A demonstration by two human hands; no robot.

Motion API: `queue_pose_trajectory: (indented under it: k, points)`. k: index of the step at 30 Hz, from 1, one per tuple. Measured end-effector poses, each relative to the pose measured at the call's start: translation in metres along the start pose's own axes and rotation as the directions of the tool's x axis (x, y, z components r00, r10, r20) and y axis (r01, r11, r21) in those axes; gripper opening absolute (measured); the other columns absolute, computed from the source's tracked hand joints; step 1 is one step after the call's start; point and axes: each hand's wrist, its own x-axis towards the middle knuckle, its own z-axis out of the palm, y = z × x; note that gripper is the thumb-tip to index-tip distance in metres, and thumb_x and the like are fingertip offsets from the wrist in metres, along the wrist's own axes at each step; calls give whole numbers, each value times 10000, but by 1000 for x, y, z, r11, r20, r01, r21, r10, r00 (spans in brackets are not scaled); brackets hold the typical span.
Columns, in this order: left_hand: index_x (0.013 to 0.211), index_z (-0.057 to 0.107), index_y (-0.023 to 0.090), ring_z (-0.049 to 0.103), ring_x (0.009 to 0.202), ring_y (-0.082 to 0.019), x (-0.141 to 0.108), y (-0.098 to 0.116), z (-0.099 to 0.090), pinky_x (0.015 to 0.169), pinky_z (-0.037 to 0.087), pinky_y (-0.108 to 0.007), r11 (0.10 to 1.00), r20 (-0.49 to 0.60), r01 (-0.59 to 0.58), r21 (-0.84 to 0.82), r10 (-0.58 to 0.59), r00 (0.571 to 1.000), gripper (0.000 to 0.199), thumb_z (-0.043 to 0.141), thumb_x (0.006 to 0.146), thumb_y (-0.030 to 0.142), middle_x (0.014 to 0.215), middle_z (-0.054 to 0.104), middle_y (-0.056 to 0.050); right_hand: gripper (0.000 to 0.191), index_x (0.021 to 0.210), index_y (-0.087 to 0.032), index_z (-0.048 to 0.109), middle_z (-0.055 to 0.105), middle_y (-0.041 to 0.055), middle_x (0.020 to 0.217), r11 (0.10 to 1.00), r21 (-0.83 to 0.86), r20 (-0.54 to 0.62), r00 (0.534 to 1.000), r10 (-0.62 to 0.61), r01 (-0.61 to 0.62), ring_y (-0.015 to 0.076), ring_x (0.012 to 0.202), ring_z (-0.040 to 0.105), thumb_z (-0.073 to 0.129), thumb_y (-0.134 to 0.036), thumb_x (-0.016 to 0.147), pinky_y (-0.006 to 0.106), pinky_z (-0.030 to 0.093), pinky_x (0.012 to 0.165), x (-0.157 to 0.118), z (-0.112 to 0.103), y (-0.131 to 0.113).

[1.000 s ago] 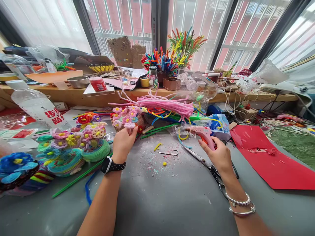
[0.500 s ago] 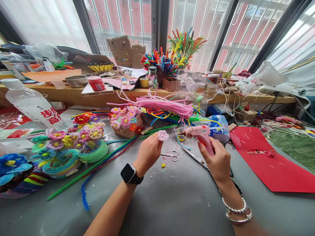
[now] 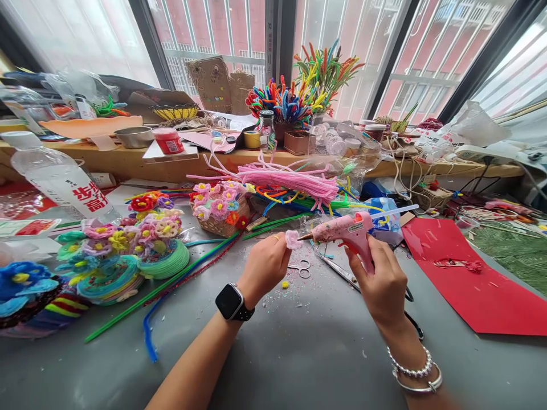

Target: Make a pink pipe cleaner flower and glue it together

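Observation:
Between the fingertips of my left hand is a small pale pink fuzzy flower. My right hand grips the handle of a pink hot glue gun. The gun's nozzle points left and meets the flower's right side; whether it touches I cannot tell. A clear glue stick sticks out of the gun's back. Under the hands lie small scissors, a yellow pompom-like bit and larger scissors, partly hidden by my right hand.
Flower-topped pots and a plastic bottle stand on the left. A woven basket of flowers and a pink pipe cleaner bundle lie behind. Red card is on the right. Glitter litters the grey table.
The glue gun has tilted level and its nozzle has come to the flower. Its glue stick now shows at the back. My left hand has shifted slightly right with the flower.

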Motion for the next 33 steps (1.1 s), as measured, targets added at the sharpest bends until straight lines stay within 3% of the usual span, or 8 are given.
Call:
queue_pose_trajectory:
  k: [14, 24, 29, 33]
  points:
    - [770, 521, 141, 548, 652, -168, 0, 0, -1, 590, 416, -279, 1000, 10, 2, -15, -2, 1000, 299, 251, 859, 234, 726, 596, -84, 350, 1119, -130, 475, 600, 136, 936, 999, -33, 16, 1000, -12, 13, 236, 877, 568, 433, -315, 825, 355, 450, 759, -3, 1, 3]
    - [768, 515, 146, 544, 646, -166, 0, 0, 0, 587, 414, -278, 1000, 6, -9, -8, 9, 1000, 300, 244, 860, 235, 731, 597, -81, 334, 1076, -108, 495, 606, 136, 881, 998, -48, -27, 999, -32, 31, 225, 827, 574, 447, -318, 821, 336, 451, 730, -1, 0, 0]
    - [743, 510, 155, 543, 641, -165, -1, 0, 1, 586, 413, -276, 1000, 27, 3, -25, -2, 1000, 290, 254, 854, 236, 696, 584, -74, 453, 1031, -112, 514, 599, 131, 865, 994, 17, -40, 993, 110, -110, 227, 806, 563, 491, -469, 753, 349, 433, 739, 1, 1, -2]
    - [750, 507, 154, 546, 662, -163, 0, -2, 2, 607, 414, -274, 999, 25, 24, -21, -23, 999, 276, 261, 849, 231, 712, 588, -76, 601, 1007, -121, 532, 590, 118, 883, 920, 153, 127, 931, 343, -360, 223, 775, 544, 541, -590, 632, 337, 438, 683, 5, -3, -2]
